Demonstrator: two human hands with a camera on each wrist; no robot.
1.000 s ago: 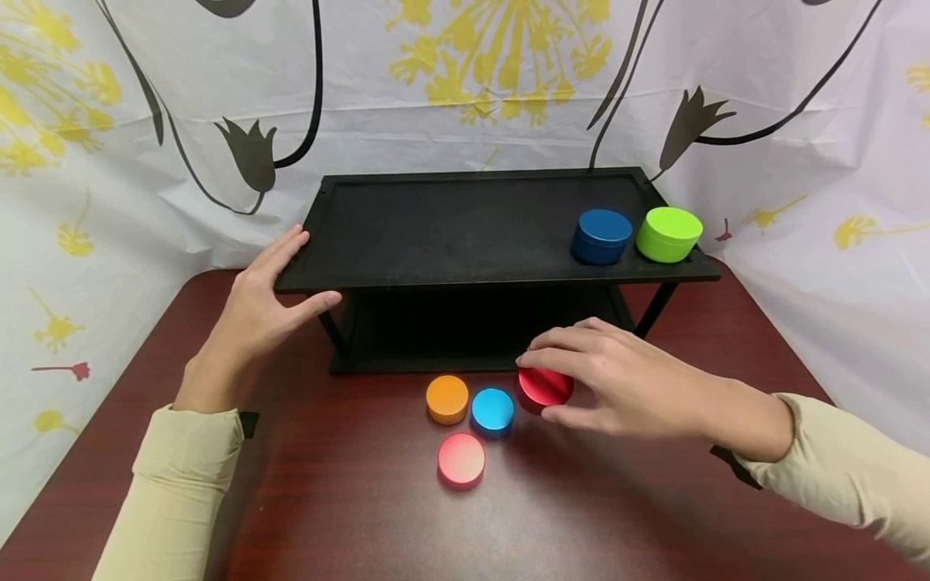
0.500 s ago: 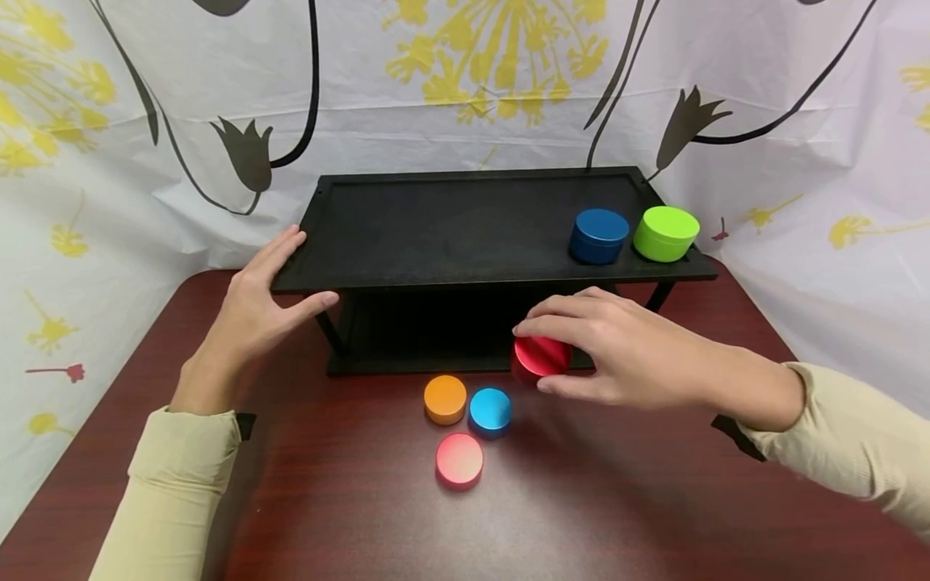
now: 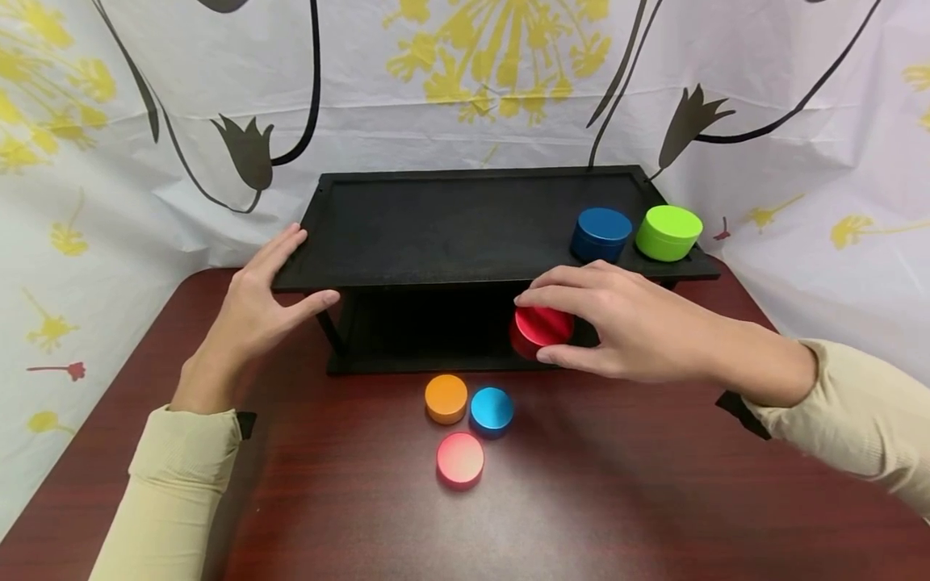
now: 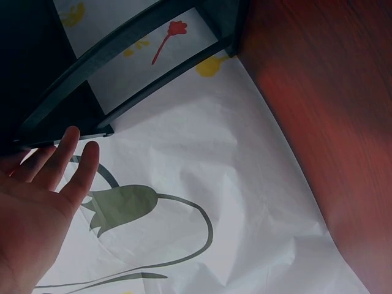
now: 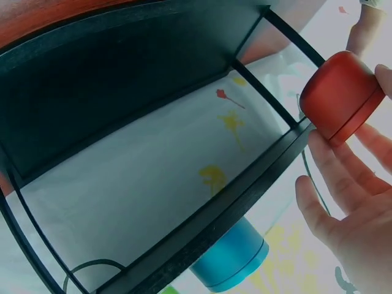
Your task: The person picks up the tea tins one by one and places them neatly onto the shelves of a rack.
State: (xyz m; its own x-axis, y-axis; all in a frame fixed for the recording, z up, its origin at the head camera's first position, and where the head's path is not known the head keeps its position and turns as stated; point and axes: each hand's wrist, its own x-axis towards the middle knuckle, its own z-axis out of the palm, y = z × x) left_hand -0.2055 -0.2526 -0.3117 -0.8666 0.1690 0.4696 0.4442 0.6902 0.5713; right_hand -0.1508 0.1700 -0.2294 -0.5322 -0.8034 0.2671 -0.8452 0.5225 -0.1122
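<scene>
The held tin (image 3: 541,329) looks like smooth metal with a satin sheen, the orange tin (image 3: 446,399) likewise. The shelf (image 3: 450,230) is smooth and mostly matt, the tabletop (image 3: 349,492) glossy and wood-grained, the sheet (image 3: 407,137) creased and plastic-like, the sleeves (image 3: 170,484) matt cloth.

Head view bright; pale glare on reddish-brown tabletop (image 3: 534,524), sheen on red round tin (image 3: 545,325), deep shadow inside black two-tier shelf (image 3: 450,226). Wrist views dimmer, cool-tinted.
</scene>
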